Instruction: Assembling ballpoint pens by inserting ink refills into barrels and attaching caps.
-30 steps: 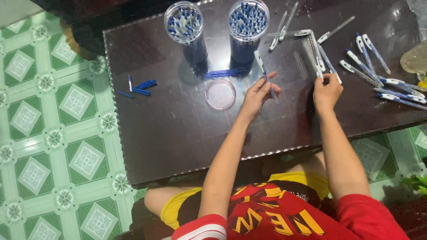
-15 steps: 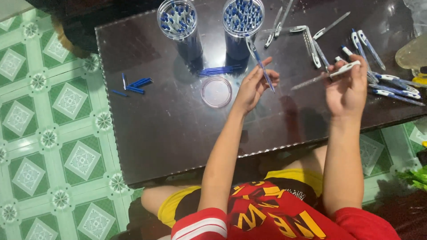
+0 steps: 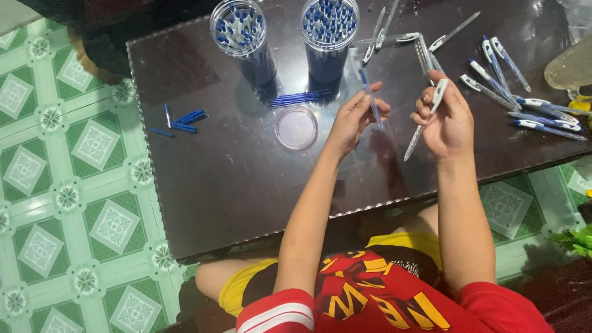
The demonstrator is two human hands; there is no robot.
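My left hand (image 3: 354,118) pinches a thin blue pen refill (image 3: 370,98) between thumb and fingers, held above the dark table (image 3: 222,179). My right hand (image 3: 445,120) grips a clear pen barrel (image 3: 425,117) with a white clip, its tip slanting down to the left. The two hands are close together but apart, refill and barrel not touching.
Two clear cylindrical tubs of blue-tipped parts (image 3: 239,28) (image 3: 330,23) stand at the back. A round clear lid (image 3: 296,127) lies left of my left hand. Loose blue refills (image 3: 182,121) lie at the left, several pens (image 3: 524,105) at the right. Green patterned floor tiles (image 3: 61,185) surround the table.
My right hand lifted a pen barrel from the pile and brought it toward my left hand. My left hand raised the blue refill slightly. The camera view shifted a little.
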